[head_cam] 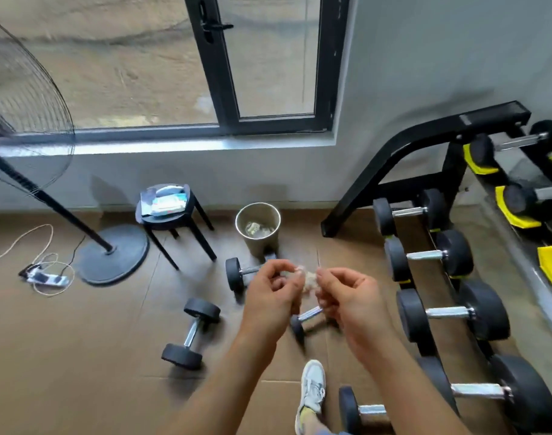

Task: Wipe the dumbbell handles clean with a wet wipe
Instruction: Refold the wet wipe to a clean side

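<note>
1. Head view: left hand (268, 296) and right hand (353, 296) both pinch a crumpled wet wipe (307, 277) with curled fingers.
2. Wet wipe is held between the hands, above a dumbbell (309, 317) lying on the floor.

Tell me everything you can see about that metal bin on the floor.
The bin is a round, open-topped can, seemingly brushed metal, standing upright on the brown floor near the wall, beside the black stool. Crumpled pale scraps lie inside. A dumbbell lies just before it; whether they touch is unclear.
</note>
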A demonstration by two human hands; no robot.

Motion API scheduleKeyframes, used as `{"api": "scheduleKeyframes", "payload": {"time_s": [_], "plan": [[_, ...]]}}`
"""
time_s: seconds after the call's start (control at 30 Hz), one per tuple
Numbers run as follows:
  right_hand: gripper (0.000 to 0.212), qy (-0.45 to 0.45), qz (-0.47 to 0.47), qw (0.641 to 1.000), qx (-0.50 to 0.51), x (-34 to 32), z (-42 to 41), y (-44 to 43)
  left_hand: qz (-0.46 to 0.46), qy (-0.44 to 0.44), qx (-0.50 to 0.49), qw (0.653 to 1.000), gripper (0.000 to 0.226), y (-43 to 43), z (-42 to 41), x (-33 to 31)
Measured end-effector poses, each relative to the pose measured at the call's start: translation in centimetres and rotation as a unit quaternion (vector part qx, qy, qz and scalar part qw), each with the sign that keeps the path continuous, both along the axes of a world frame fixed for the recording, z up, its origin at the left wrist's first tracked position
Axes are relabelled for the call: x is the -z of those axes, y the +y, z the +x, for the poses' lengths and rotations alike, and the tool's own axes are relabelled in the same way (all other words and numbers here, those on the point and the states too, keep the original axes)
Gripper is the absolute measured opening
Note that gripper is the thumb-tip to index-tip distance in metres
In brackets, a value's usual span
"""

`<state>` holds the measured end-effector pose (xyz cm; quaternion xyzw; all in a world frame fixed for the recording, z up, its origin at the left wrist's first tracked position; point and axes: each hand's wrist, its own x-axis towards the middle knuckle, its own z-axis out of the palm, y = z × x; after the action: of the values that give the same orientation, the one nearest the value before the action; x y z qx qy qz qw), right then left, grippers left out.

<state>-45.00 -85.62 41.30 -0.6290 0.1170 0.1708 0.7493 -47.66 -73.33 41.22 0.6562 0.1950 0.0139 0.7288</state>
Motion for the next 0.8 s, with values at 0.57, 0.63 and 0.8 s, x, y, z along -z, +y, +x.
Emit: {"api": "scheduleKeyframes", "payload": {"time_s": [0.57, 0.63, 0.8], "plan": [[0.01, 0.028, -0.12, 0.992, -0.019, 8.0, 35.2, 19.9, 0.038, 0.118, -0.114, 0.986, 0.028, 22.8, 24.4, 6.9], [0.015, 0.049, -0.134, 0.99, -0.005, 10.0, 38.5, 22.5, 0.048, 0.131, -0.115, 0.984, 0.029, 25.9, 26.3, 8.1], [0.039, 0.169, -0.108, 0.979, 0.033, 17.2, 46.0, 32.2, 0.1, 0.171, -0.115, 0.973, 0.027, 38.0, 33.2, 14.9]]}}
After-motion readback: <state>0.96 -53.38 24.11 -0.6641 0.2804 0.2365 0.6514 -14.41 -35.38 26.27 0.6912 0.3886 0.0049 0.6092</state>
